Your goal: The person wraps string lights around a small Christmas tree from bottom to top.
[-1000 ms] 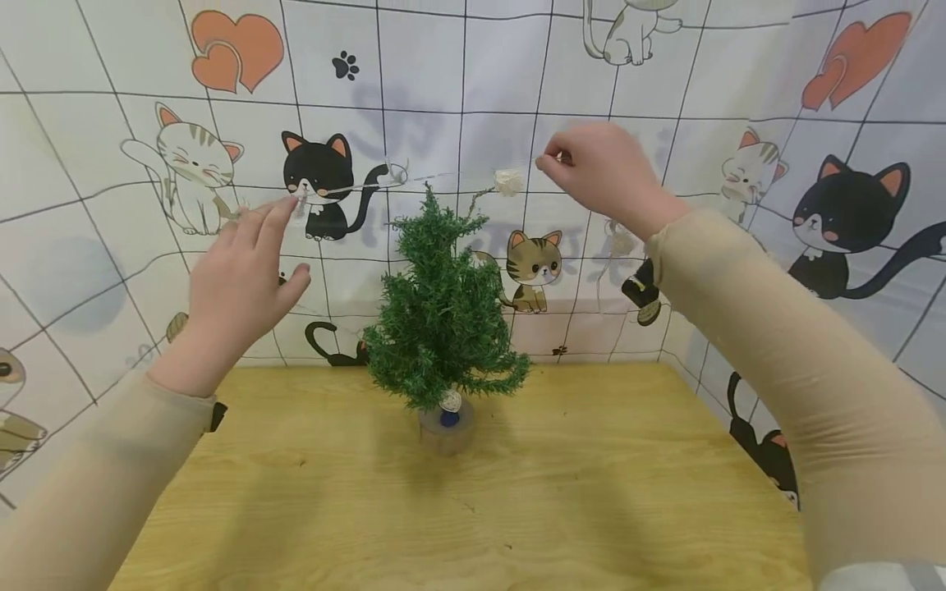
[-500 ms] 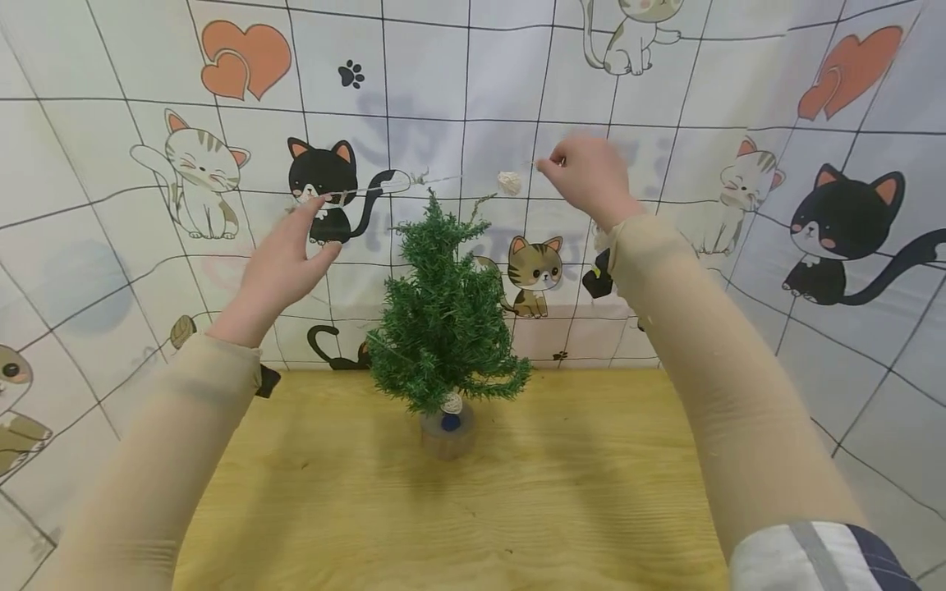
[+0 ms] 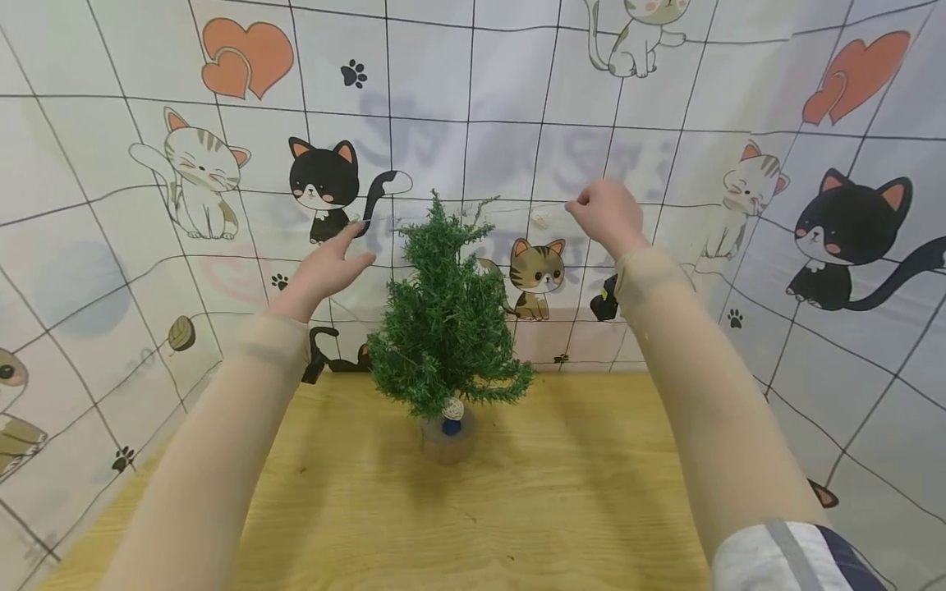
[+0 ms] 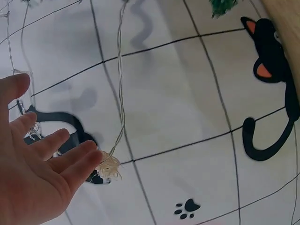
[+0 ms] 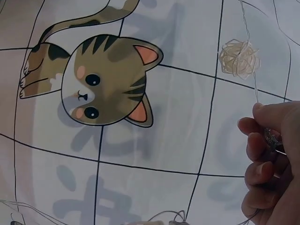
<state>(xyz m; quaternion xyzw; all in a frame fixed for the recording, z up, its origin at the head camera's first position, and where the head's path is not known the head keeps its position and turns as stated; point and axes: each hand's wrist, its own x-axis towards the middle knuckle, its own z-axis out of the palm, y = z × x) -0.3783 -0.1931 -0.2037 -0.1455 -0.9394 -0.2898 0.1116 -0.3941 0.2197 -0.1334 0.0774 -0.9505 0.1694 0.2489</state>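
A thin wire strung with pale woven balls spans between my hands, behind the top of a small green artificial tree [image 3: 447, 320]. My right hand [image 3: 609, 217], raised to the right of the treetop, pinches the wire between thumb and forefinger. In the right wrist view, one woven ball [image 5: 240, 58] hangs just beyond those fingertips, and some coiled wire shows in the palm. To the left of the tree, my left hand [image 3: 325, 267] has its fingers spread and loosely bent, the wire running across them. Another woven ball [image 4: 110, 165] lies behind its fingertips in the left wrist view.
The tree stands on a round wooden base [image 3: 447, 447] upon a wood-grain table [image 3: 517, 492]. A woven ball [image 3: 453, 408] sits low on the tree, above a dark blue spot. A cat-print cloth [image 3: 473, 82] surrounds the table at the back and sides.
My left hand has moved right, towards the tree. My right hand has come down and slightly right, and the wire has lowered with the hands to behind the treetop.
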